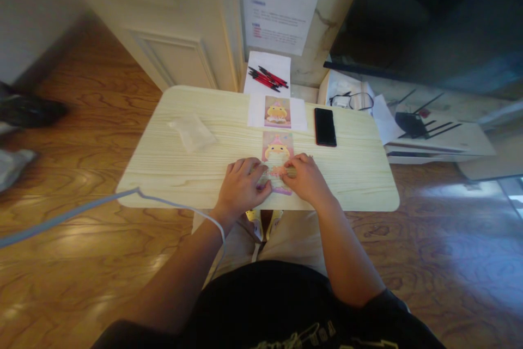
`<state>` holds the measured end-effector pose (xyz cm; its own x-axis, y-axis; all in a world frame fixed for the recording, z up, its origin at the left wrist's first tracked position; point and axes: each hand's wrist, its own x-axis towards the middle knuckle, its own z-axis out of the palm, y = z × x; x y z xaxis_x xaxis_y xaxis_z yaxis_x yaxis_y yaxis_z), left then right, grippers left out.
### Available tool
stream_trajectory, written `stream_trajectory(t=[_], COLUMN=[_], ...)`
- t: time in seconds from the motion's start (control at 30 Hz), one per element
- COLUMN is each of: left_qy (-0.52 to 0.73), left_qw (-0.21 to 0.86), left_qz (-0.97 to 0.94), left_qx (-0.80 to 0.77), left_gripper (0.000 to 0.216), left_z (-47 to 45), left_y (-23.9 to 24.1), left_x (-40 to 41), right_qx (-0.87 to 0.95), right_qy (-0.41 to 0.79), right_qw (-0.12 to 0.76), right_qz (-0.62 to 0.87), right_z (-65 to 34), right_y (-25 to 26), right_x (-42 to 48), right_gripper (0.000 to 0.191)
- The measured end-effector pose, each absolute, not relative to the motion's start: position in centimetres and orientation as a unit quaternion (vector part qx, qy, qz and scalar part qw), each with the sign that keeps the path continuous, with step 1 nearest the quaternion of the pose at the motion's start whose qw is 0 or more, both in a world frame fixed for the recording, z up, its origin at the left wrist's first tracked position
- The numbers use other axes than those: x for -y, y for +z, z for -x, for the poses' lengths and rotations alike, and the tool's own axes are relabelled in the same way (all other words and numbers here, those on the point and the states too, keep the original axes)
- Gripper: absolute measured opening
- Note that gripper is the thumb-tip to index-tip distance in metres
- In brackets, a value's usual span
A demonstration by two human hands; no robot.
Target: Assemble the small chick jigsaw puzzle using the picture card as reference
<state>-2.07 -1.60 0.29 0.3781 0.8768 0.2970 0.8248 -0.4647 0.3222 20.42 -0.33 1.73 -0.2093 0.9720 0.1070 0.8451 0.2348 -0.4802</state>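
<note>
A pink picture card (278,139) with a yellow cartoon figure lies near the front edge of the table, its lower part partly hidden by my hands. Small pinkish bits (274,171) sit on it between my fingers, too small to name. My left hand (242,185) rests at the card's left side, thumb and index finger apart, the thumb touching the card. From the right, my right hand (304,177) reaches over the card with fingertips pressed together at the pinkish bits; what they pinch cannot be made out. A similar card (278,111) lies farther back on white paper.
A black phone (325,127) lies right of the cards, and a clear plastic bag (193,132) to the left. Behind the table (351,180), several red-and-black pens (267,78) rest on paper. A pale cord (175,204) crosses my left wrist.
</note>
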Motion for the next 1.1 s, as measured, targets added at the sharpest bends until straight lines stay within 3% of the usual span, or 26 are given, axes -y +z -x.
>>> stream_trajectory(t=[0.27, 0.5, 1.1], left_qy=[0.218, 0.210, 0.227], left_qw=[0.083, 0.088, 0.080], left_qz=[-0.826, -0.832, -0.823], left_qx=[-0.513, -0.506, -0.515], left_gripper=[0.059, 0.056, 0.044], left_z=[1.79, 1.86, 1.94], left_y=[0.47, 0.34, 0.40], left_x=[1.32, 1.24, 1.57], right_qx=[0.766, 0.769, 0.762], right_qy=[0.154, 0.161, 0.157], right_qw=[0.198, 0.194, 0.194], right_qz=[0.592, 0.587, 0.597], right_z=[-20.19, -20.05, -20.11], right_y=[1.63, 1.45, 1.21], right_x=[0.34, 0.20, 0.06], right_gripper=[0.020, 0.013, 0.020])
